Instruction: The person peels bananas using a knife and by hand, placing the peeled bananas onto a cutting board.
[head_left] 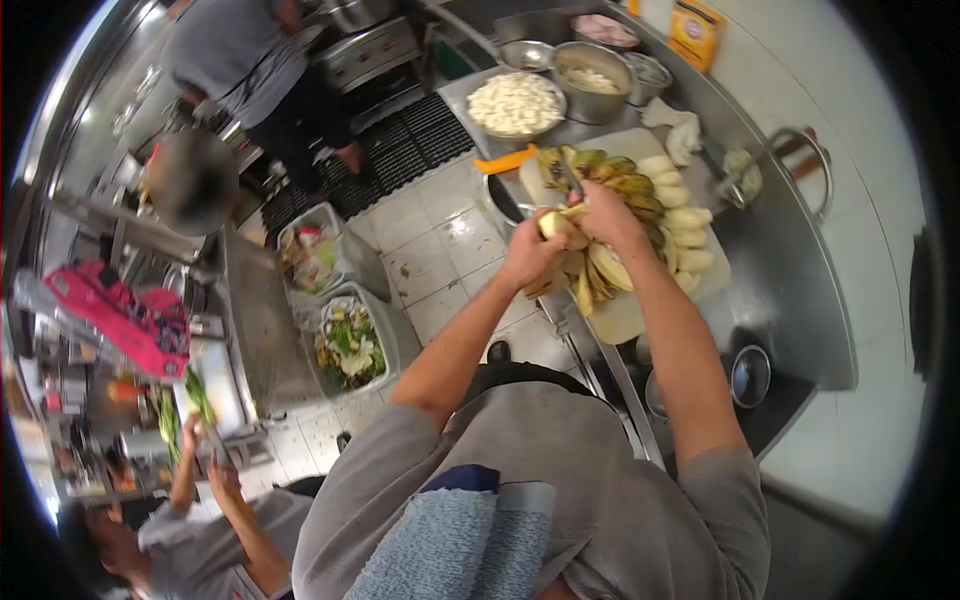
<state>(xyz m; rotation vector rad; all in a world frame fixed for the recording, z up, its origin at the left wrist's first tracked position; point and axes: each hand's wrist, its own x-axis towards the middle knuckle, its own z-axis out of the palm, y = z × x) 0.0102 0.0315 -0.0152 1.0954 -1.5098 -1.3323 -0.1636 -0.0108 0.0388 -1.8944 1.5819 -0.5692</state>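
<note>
My left hand [536, 248] is closed around a pale peeled plantain [550, 224] at the board's left edge. My right hand [604, 216] grips a knife [572, 180], its blade pointing up and away from me. Both hands are close together over the white cutting board [618, 322]. Beyond and beside my right hand lie greenish-yellow unpeeled plantains [630, 184]. Peeled plantains [688, 228] are lined up on the board's right side. Loose peels [586, 290] lie below my hands.
A bowl of cut white pieces [514, 104], a metal pot [592, 84] and a faucet [738, 190] border the board. Two bins, one with leafy scraps [350, 340], stand at left. One person [240, 70] stands near the stove; another [220, 530] works at lower left.
</note>
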